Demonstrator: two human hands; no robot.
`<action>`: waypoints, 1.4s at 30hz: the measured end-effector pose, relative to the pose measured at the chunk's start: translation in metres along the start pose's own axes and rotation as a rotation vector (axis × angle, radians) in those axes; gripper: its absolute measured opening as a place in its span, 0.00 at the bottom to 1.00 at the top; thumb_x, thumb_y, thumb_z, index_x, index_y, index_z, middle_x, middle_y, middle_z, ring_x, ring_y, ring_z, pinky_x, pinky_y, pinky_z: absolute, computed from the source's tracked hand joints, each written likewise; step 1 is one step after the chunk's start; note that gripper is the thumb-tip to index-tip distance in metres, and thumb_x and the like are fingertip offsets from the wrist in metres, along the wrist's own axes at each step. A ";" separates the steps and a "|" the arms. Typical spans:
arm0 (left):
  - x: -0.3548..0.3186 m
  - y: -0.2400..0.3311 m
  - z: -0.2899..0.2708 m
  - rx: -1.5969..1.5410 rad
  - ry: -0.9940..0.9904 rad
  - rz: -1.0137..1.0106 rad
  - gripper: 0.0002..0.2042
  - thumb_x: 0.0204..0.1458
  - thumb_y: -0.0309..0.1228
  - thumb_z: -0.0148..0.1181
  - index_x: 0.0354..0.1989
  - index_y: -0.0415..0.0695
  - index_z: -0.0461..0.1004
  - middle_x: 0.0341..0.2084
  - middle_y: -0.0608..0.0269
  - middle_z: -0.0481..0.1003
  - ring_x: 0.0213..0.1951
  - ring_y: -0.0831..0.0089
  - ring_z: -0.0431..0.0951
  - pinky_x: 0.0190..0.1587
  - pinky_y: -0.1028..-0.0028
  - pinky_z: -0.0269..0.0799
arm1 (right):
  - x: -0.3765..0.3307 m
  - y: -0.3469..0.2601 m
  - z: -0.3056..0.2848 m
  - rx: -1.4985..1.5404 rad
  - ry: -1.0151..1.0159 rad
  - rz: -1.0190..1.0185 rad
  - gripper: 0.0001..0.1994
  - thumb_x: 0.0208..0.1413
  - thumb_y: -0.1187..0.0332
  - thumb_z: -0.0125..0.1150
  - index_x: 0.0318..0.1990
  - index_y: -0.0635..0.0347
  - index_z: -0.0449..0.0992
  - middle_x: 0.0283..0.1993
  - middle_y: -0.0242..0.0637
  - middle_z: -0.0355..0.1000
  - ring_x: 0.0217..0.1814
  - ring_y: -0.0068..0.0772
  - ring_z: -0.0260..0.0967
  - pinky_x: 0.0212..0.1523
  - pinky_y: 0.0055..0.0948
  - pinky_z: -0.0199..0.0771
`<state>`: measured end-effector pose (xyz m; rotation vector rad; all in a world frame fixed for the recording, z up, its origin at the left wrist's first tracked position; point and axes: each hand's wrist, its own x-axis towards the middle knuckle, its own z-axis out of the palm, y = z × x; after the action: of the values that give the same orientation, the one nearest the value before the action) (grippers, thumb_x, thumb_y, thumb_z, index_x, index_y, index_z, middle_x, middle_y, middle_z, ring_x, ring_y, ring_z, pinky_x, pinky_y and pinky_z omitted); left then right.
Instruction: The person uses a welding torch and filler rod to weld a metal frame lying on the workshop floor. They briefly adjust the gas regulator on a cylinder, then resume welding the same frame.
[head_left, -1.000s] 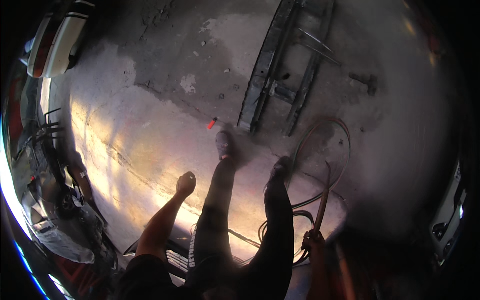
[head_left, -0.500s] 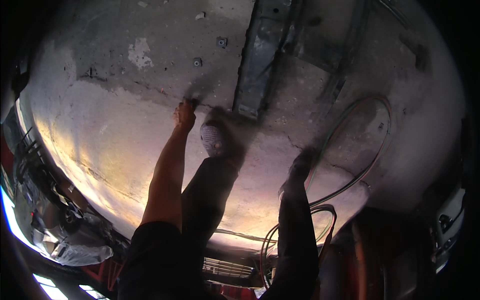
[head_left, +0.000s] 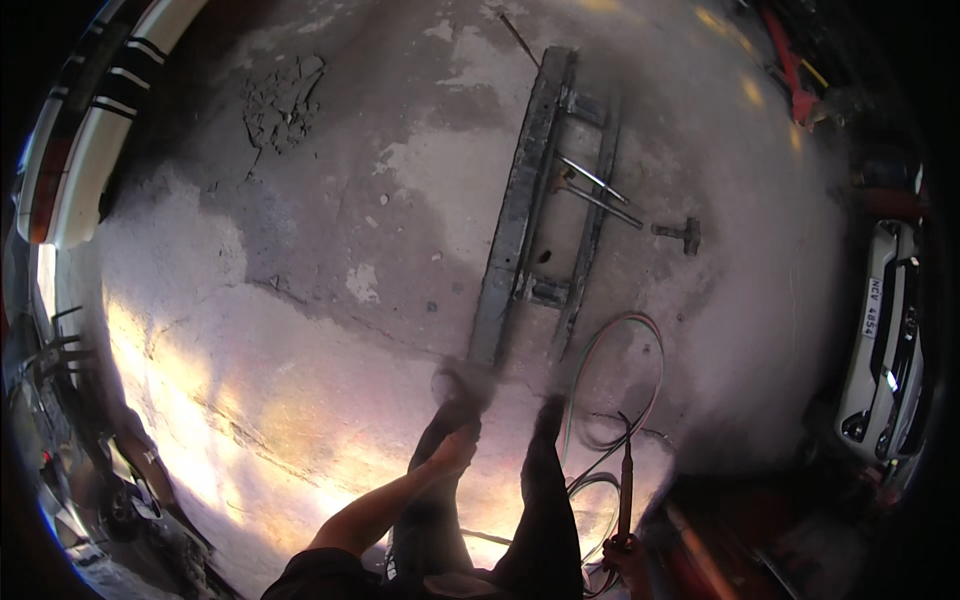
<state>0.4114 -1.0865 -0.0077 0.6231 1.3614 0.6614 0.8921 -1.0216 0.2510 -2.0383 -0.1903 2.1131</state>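
I stand on a stained concrete floor [head_left: 300, 300], with my dark trouser legs and shoes [head_left: 545, 420] low in the middle. My left hand [head_left: 455, 445] hangs in front of my left leg. It is blurred, the fingers look loosely curled, and I cannot tell whether it holds anything. At the bottom edge my right hand [head_left: 625, 555] grips a long thin torch rod [head_left: 626, 480] that points up and away from me. Green and red hoses [head_left: 615, 365] loop on the floor just past it. A long grey metal frame [head_left: 520, 220] lies ahead of my feet.
Two thin rods [head_left: 595, 195] lie across the frame, and a hammer [head_left: 680, 235] rests to its right. A white car [head_left: 890, 330] is parked at the right rim and a striped curb [head_left: 90, 130] runs at the upper left. Dark clutter [head_left: 110, 480] lines the lower left.
My left arm, stretched toward the floor near the frame's end half a second ago, has drawn back beside my leg. The view has lifted, so more of the frame shows.
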 end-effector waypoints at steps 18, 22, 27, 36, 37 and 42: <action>-0.133 0.535 0.109 -0.092 -0.214 0.582 0.15 0.71 0.40 0.54 0.51 0.38 0.68 0.33 0.64 0.74 0.34 0.80 0.72 0.37 0.74 0.72 | -0.214 -0.255 0.261 -0.174 -0.327 -1.039 0.43 0.55 0.82 0.68 0.78 0.58 0.56 0.44 0.33 0.76 0.36 0.22 0.74 0.36 0.25 0.79; -0.122 0.569 0.090 0.000 -0.255 0.568 0.14 0.71 0.38 0.55 0.51 0.38 0.68 0.32 0.63 0.74 0.32 0.80 0.72 0.34 0.74 0.71 | -0.215 -0.272 0.284 -0.144 -0.220 -1.168 0.42 0.55 0.84 0.68 0.78 0.58 0.57 0.41 0.32 0.76 0.34 0.23 0.74 0.33 0.26 0.79; -0.076 0.589 0.034 0.073 -0.398 0.612 0.13 0.71 0.36 0.55 0.50 0.38 0.68 0.30 0.63 0.73 0.32 0.78 0.72 0.35 0.72 0.71 | -0.217 -0.290 0.342 -0.075 -0.122 -1.156 0.42 0.56 0.84 0.68 0.78 0.57 0.58 0.40 0.32 0.76 0.33 0.21 0.74 0.33 0.25 0.79; -0.036 0.660 -0.090 0.163 -0.513 0.642 0.10 0.71 0.34 0.55 0.48 0.39 0.70 0.29 0.62 0.72 0.33 0.77 0.72 0.37 0.71 0.71 | -0.240 -0.343 0.495 0.002 0.188 -1.105 0.41 0.54 0.84 0.69 0.76 0.61 0.60 0.36 0.30 0.76 0.33 0.20 0.73 0.34 0.23 0.77; -0.031 0.666 -0.100 0.146 -0.520 0.646 0.10 0.70 0.34 0.55 0.48 0.39 0.70 0.29 0.62 0.72 0.33 0.77 0.72 0.37 0.72 0.71 | -0.238 -0.345 0.508 -0.024 0.213 -1.124 0.40 0.54 0.84 0.69 0.76 0.62 0.60 0.37 0.30 0.76 0.33 0.20 0.73 0.35 0.23 0.77; -0.010 0.687 -0.138 0.106 -0.554 0.643 0.13 0.71 0.39 0.55 0.48 0.40 0.71 0.30 0.66 0.70 0.33 0.80 0.69 0.36 0.74 0.69 | -0.231 -0.374 0.544 0.072 0.187 -1.166 0.39 0.54 0.84 0.67 0.75 0.64 0.61 0.38 0.33 0.78 0.29 0.23 0.74 0.29 0.25 0.77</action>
<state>0.2287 -0.6297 0.4914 1.2498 0.6679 0.8439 0.3761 -0.6870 0.5833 -1.4398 -0.9638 1.1588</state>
